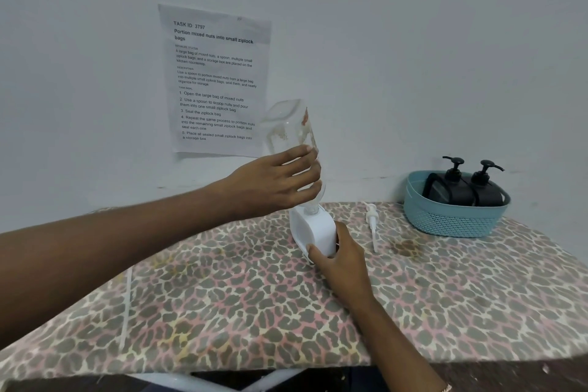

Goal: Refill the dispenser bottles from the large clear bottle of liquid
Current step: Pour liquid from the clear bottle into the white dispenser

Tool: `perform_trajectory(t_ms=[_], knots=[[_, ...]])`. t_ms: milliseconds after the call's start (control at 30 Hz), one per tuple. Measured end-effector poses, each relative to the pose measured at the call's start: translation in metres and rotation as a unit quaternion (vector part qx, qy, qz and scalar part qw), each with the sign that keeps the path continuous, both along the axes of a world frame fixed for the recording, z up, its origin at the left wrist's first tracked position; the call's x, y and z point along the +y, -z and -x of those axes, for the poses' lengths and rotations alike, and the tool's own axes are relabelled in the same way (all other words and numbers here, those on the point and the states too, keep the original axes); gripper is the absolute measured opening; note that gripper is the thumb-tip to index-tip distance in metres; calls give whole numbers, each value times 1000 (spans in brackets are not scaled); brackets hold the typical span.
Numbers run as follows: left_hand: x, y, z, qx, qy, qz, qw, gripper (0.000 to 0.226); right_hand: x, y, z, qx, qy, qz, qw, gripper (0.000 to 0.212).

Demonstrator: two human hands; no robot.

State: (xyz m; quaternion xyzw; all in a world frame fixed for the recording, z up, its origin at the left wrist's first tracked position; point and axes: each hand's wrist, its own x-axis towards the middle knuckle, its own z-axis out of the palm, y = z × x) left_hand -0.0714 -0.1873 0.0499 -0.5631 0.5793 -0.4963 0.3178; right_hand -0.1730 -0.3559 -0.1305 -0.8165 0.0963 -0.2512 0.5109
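White dispenser (313, 229) partly hidden by right hand (345, 264); black bottles (458, 194) by basket (451, 219).

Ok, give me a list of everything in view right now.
large clear bottle: 1, clear, upended over the white dispenser bottle
white dispenser bottle: 1, white, mid-table
table cover: 1, leopard print, foreground
pump head: 1, white, lying on the table cover
basket: 1, teal, back right
black dispenser bottles: 2, black, in the basket
printed sheet: 1, white, on the wall
left hand: 1, grips the large clear bottle
right hand: 1, holds the white dispenser bottle
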Motion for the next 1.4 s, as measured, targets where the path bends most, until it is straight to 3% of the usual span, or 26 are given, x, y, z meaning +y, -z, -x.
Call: perform_trajectory(t_ms=[433, 800, 967, 1400], knots=[[-4, -3, -1, -26, 10, -12, 1000, 38, 0, 0, 1, -2, -2, 4, 1000, 58], [2, 0, 0, 8, -11, 4, 1000, 41, 0, -1, 2, -2, 0, 2, 1000, 59], [6, 5, 3, 57, -42, 45, 996, 55, 0, -2, 3, -4, -2, -3, 1000, 55], [19, 46, 3, 168, -94, 197, 961, 62, 1, -3, 4, -9, -10, -19, 1000, 56]])
